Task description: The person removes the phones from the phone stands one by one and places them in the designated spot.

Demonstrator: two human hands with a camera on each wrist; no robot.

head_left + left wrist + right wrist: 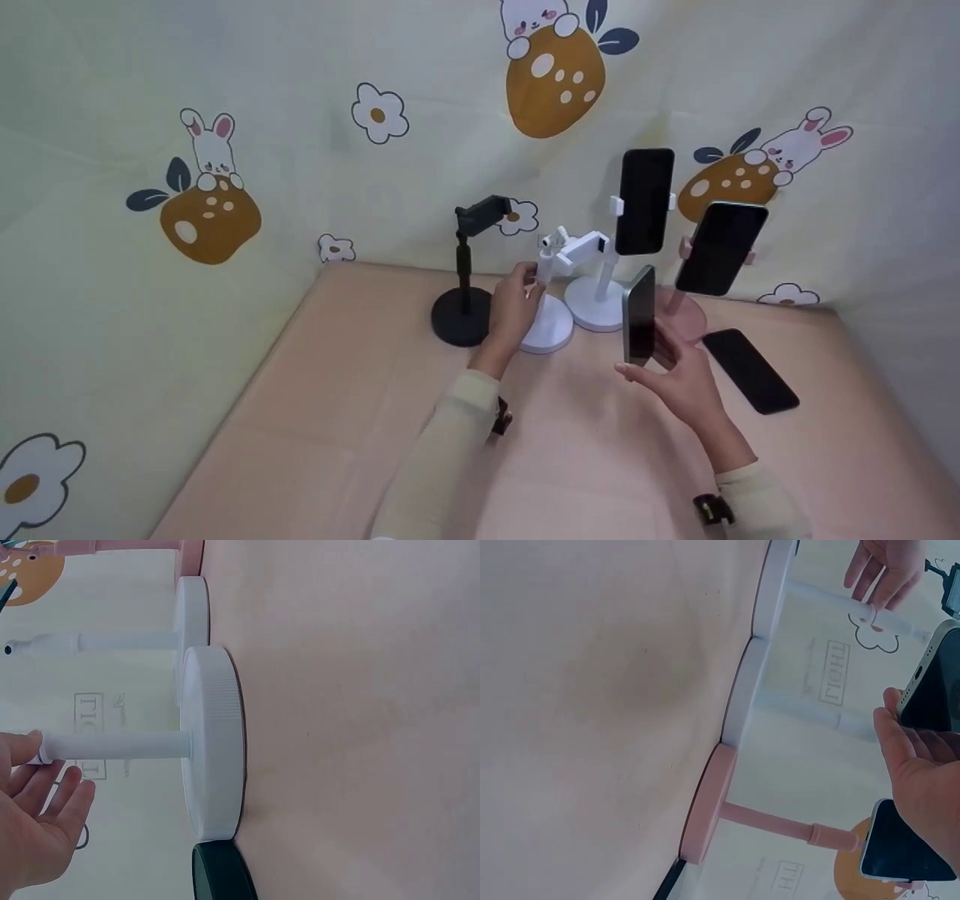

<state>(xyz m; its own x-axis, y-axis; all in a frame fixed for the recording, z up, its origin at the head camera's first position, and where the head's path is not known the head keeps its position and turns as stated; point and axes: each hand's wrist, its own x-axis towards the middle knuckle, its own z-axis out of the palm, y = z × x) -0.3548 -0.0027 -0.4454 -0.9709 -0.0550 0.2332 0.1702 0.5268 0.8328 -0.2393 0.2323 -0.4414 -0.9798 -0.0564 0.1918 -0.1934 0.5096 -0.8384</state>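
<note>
With thumb and fingers my left hand (514, 311) pinches the upper pole of a white phone stand (120, 745); its round base rests on the table and its holder (581, 251) has no phone in it. My right hand (686, 379) grips a phone (640, 315) by its edges, upright and seen nearly side-on in the head view. That phone is in front of and apart from the white holder. In the right wrist view, the phone's lower edge with its port (918, 673) shows above the fingers of the right hand (930, 787).
A black phone stand (461, 322) without a phone stands at left. Behind and right are a second white stand (596, 307) bearing a phone (645, 202) and a pink stand (686, 315) bearing another phone (721, 247). One phone (752, 371) lies on the table (360, 420) at right.
</note>
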